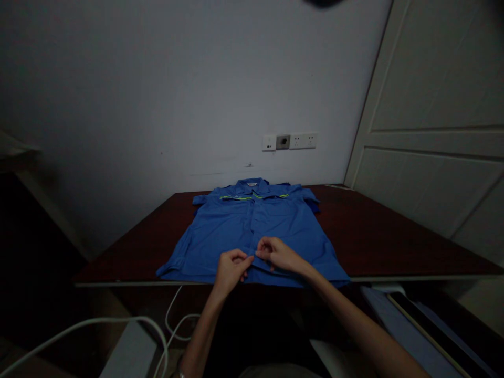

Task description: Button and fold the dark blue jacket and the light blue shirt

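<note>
A blue short-sleeved work shirt (pixel 228 226) lies front up on the dark red table, its collar toward the wall and its hem at the front edge. Thin yellow-green stripes cross the chest. Both hands meet at the front placket near the hem. My left hand (pixel 232 270) pinches the shirt's edge there, thumb and fingers together. Just to its right, my right hand (pixel 277 254) also pinches the placket cloth. Whether a button sits between the fingertips is too small to tell. Darker blue cloth (pixel 314 206) shows from beneath the shirt at the sleeves.
The dark red table (pixel 378 236) reaches back to a pale wall with socket plates (pixel 289 142). A white panelled door (pixel 433 157) stands at the right. White cables (pixel 118 319) hang below at the left, beside a pale box (pixel 132 349).
</note>
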Demonstrator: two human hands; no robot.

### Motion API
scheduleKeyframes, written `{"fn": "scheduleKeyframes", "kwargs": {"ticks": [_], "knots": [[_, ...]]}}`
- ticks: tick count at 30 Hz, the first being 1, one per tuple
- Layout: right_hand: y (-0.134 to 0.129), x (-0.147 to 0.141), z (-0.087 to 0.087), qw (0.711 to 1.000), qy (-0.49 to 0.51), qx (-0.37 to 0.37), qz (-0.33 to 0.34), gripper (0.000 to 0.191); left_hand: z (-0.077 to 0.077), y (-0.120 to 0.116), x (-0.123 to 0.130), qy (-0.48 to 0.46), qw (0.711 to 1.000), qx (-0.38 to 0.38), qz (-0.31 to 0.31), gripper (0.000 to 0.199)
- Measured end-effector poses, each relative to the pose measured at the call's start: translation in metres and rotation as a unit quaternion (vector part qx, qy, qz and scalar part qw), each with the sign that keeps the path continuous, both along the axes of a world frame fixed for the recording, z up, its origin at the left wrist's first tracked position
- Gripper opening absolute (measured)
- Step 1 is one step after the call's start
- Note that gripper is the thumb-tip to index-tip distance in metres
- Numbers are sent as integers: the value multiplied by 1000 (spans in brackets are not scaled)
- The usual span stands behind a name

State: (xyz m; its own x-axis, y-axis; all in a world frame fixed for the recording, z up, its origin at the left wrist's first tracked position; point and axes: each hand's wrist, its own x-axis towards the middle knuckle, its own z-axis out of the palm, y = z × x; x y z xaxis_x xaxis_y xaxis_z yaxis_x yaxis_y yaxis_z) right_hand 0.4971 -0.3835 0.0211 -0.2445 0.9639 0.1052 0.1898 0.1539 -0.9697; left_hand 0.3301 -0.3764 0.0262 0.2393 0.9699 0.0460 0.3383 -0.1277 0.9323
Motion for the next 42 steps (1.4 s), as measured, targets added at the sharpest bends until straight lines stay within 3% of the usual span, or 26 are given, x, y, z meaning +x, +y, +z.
{"fn": "scheduleKeyframes", "kwargs": {"ticks": [4,7,10,16,21,25,28,31,36,42], "knots": [[-9,-8,-2,994,-60,78,-42,6,2,-1,-2,-14,1000,-20,-8,31],[-15,-15,-7,969,-121,185,-107,4,2,-3,-1,-16,1000,-19,-9,32],[-18,-20,-15,949,-148,245,-134,6,1,-8,2,-28,1000,-6,5,33],[-23,-20,-19,951,-81,269,-128,10,-11,-10,8,-62,995,50,62,33],[-28,-22,-22,959,-18,251,-127,31,-12,-4,10,-79,991,92,65,26],[-21,-26,-24,941,-27,293,-167,20,-4,-7,13,-52,974,212,55,17],[-16,-26,-22,935,-27,306,-176,11,0,-11,14,-41,966,252,52,13],[-12,-23,-22,949,3,269,-167,6,0,-11,10,-47,971,228,49,15],[-8,-17,-27,974,117,143,-133,21,-4,-6,3,-24,989,139,43,20],[-6,-15,-24,971,194,41,-133,28,-6,-5,6,8,977,208,35,16]]}}
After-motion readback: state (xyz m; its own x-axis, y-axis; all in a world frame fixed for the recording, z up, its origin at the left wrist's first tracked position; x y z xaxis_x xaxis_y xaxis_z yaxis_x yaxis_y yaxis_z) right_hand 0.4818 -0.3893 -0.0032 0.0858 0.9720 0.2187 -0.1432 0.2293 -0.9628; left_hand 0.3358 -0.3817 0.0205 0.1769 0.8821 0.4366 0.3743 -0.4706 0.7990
